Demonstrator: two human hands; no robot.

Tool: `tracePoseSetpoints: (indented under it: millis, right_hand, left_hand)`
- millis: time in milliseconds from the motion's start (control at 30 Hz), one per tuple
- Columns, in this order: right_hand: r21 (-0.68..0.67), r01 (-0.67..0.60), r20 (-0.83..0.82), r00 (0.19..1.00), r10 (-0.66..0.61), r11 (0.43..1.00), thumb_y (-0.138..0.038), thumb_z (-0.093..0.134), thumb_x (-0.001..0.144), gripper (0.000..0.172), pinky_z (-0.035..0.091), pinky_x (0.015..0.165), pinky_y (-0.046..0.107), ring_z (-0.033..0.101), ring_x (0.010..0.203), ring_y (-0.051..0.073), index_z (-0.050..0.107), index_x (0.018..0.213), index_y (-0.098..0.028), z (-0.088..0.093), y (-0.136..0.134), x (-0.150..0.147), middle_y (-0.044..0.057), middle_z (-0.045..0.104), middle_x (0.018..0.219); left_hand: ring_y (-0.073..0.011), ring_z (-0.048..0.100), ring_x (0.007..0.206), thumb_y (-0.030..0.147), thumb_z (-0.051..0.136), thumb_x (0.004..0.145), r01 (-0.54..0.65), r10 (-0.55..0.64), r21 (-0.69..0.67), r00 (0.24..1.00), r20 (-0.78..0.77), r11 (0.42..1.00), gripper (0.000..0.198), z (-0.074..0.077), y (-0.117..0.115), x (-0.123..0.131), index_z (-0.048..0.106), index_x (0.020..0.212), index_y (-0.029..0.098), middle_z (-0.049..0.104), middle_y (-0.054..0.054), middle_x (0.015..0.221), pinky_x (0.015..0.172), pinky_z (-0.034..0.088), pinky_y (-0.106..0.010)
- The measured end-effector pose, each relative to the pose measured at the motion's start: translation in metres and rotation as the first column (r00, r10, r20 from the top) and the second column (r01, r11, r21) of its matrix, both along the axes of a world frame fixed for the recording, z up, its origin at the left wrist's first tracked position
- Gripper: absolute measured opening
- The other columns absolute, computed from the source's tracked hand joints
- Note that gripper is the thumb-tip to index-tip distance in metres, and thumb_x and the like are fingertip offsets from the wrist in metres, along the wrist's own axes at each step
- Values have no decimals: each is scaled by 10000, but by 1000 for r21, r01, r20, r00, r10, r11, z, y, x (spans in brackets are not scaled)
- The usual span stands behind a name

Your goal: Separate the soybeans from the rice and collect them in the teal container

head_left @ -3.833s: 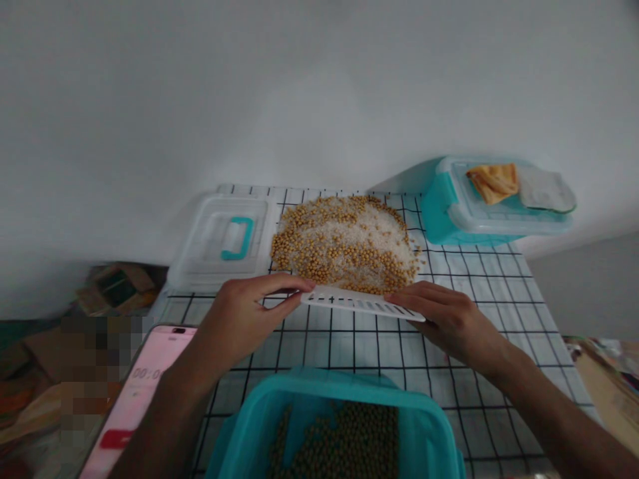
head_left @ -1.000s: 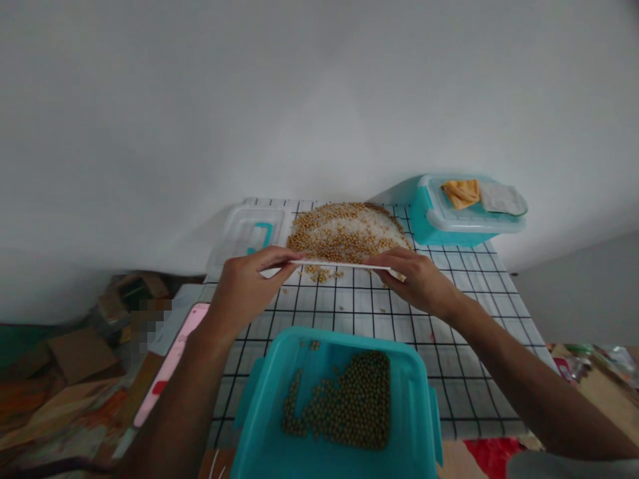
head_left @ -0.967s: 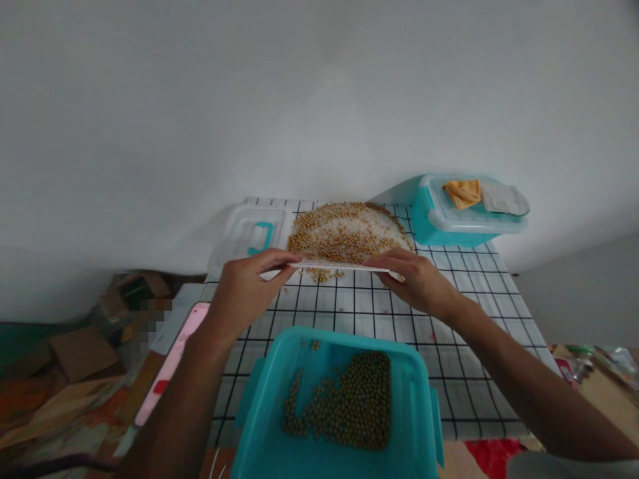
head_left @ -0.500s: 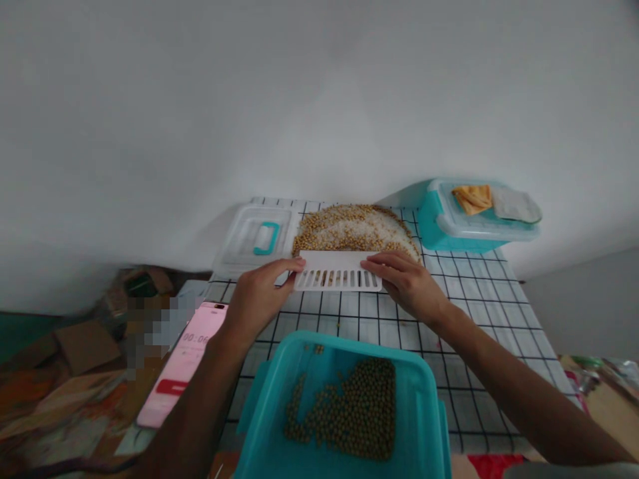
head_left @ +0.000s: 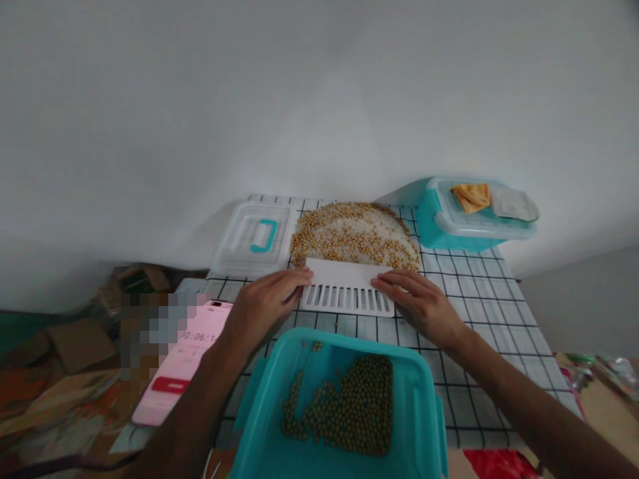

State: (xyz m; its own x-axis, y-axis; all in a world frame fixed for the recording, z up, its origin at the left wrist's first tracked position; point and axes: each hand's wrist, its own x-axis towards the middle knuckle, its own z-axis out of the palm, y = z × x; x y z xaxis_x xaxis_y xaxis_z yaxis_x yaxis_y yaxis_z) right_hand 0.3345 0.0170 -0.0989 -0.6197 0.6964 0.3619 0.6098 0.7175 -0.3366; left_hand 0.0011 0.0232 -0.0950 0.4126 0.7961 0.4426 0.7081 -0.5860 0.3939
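A white slotted plastic scraper (head_left: 348,288) stands on edge on the checked tablecloth (head_left: 479,293), tilted toward me. My left hand (head_left: 264,308) pinches its left end and my right hand (head_left: 422,306) grips its right end. Just behind the scraper lies a heap of yellow soybeans mixed with white rice (head_left: 354,236). In front of it, nearest me, a teal tub (head_left: 419,412) holds a layer of sorted soybeans (head_left: 344,406).
A clear lid with a teal handle (head_left: 252,236) lies left of the heap. A second teal tub with a clear lid (head_left: 469,216) carries an orange cloth and a grey cloth at the back right. A pink phone (head_left: 182,359) showing a timer lies at the left. Cardboard clutter sits beyond the table's left edge.
The scraper was held flat and raised at the heap's near edge; it now stands on edge on the cloth, drawn closer to the teal tub. Both hands came toward me with it.
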Motion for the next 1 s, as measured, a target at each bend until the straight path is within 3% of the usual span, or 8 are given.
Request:
tracePoseSetpoints:
  millis: [133, 300, 533, 1000]
  right_hand:
    - [96, 102, -29, 995, -100, 990, -79, 556, 932, 579, 496, 1056, 503, 574, 1227, 259, 520, 1445, -344, 6, 32, 3, 56, 643, 1320]
    - [144, 124, -10, 992, -124, 982, -106, 540, 951, 476, 511, 1026, 499, 579, 1195, 264, 585, 1391, -283, -1, 51, 3, 91, 657, 1277]
    - [116, 55, 61, 996, -62, 992, -114, 538, 962, 526, 483, 1061, 484, 560, 1237, 254, 506, 1457, -289, -13, 24, 6, 85, 641, 1314]
    - [50, 19, 86, 996, -24, 999, -136, 512, 980, 507, 486, 1050, 470, 569, 1218, 244, 503, 1459, -303, -8, -6, 1, 81, 646, 1296]
  left_hand:
    - [-182, 706, 1079, 200, 574, 928, -56, 56, 5, 998, 35, 998, 179, 9, 35, 15, 666, 1074, 248, 733, -12, 1184, 964, 584, -351]
    - [-205, 703, 1078, 186, 601, 914, -53, 53, -35, 999, 2, 998, 190, 1, 57, 21, 662, 1089, 227, 730, -27, 1182, 930, 585, -375]
    - [-188, 686, 1111, 189, 543, 939, 8, -11, -41, 998, -63, 999, 183, -12, 31, 13, 662, 1070, 238, 721, -18, 1204, 988, 558, -393]
    - [-156, 713, 1056, 201, 530, 936, 99, -98, 10, 993, -58, 995, 162, -19, 3, -2, 656, 1024, 253, 745, 0, 1147, 933, 593, -324]
